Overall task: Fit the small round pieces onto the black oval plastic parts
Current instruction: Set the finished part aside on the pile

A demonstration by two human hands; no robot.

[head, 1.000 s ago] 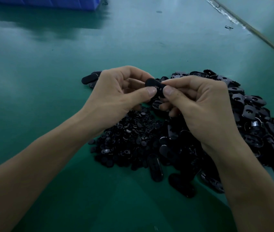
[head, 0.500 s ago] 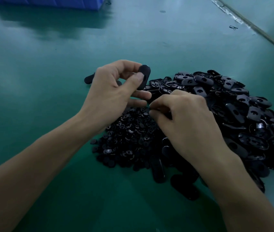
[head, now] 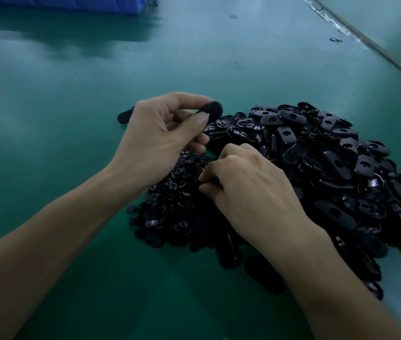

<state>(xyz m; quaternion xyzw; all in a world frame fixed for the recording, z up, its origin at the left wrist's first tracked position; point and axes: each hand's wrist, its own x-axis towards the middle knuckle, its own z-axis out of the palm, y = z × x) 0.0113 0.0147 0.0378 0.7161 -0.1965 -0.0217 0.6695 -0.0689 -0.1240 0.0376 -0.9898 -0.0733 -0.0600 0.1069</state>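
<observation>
Left hand [head: 160, 143]: raised, thumb and forefinger pinching one black oval part [head: 211, 109].
Right hand [head: 251, 190]: below and beside it, fingers curled down into the heap of small round pieces [head: 170, 202]; fingertips hidden, any catch indiscernible.
Heap of oval parts [head: 329, 163]: beyond and outboard of the right hand.
Stray oval [head: 124, 117]: half hidden behind the left hand.
Blue bin [head: 72, 3]: cut off at the top.

R hand [head: 251, 192] fingertips curl under, unseen, over the rounds [head: 170, 200]; can't tell if they hold one. L hand [head: 155, 141] thumb covers pt of its oval [head: 213, 110]; a 2nd oval [head: 124, 117] sits mostly behind that hand. Oval pile [head: 341, 168] cut at rt edge. Bin [head: 72, 3] cut off at top. Scrap [head: 335, 40] top rt too small to ID.
</observation>
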